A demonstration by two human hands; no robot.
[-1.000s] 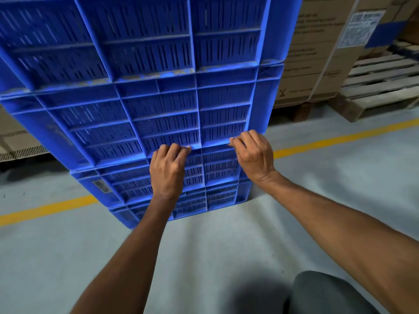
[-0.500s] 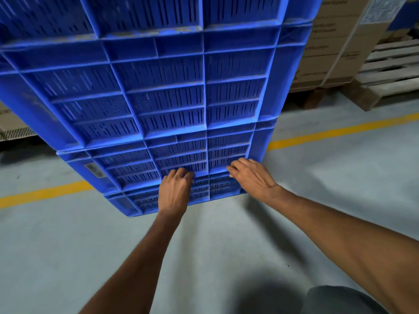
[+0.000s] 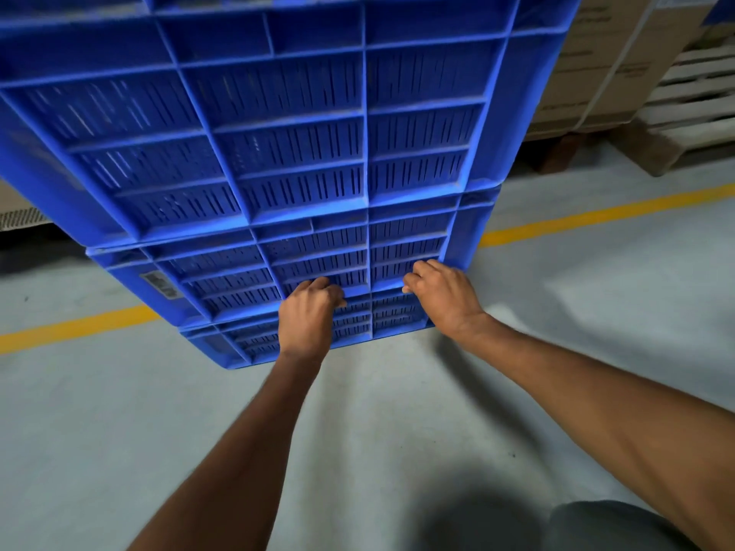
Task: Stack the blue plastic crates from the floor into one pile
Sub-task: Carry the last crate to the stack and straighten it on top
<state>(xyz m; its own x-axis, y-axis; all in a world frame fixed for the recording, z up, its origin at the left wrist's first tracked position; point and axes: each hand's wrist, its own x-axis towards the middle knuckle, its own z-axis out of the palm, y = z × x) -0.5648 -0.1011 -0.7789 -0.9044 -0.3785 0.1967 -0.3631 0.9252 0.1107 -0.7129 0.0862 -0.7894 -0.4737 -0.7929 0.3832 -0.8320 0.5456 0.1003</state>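
Both hands are on the pile of blue crates [image 3: 302, 145], which stands on the grey concrete floor [image 3: 119, 431] and rises past the top of the view. The left hand [image 3: 306, 322] has its fingers curled over a rib low on the slotted wall of the second crate up [image 3: 222, 272], right where it meets the bottom crate [image 3: 214, 346]. The right hand [image 3: 445, 300] grips the same wall just beside it, its fingers hooked on a rib near the crate's corner. At least two more crates sit above the hands, all with the same ribbed, slotted sides. A small worn label [image 3: 159, 285] is stuck to the gripped crate, well out past the left hand.

Beyond the hands, a yellow line [image 3: 596, 214] is painted across the floor and passes behind the pile, coming out again on the left hand's side. Further off, past the right hand, cardboard boxes [image 3: 596, 73] stand stacked, with a wooden pallet [image 3: 684, 113] beside them. Close in under the right forearm, a grey-clad knee [image 3: 604, 526] shows, with a dark shadow on the floor next to it.
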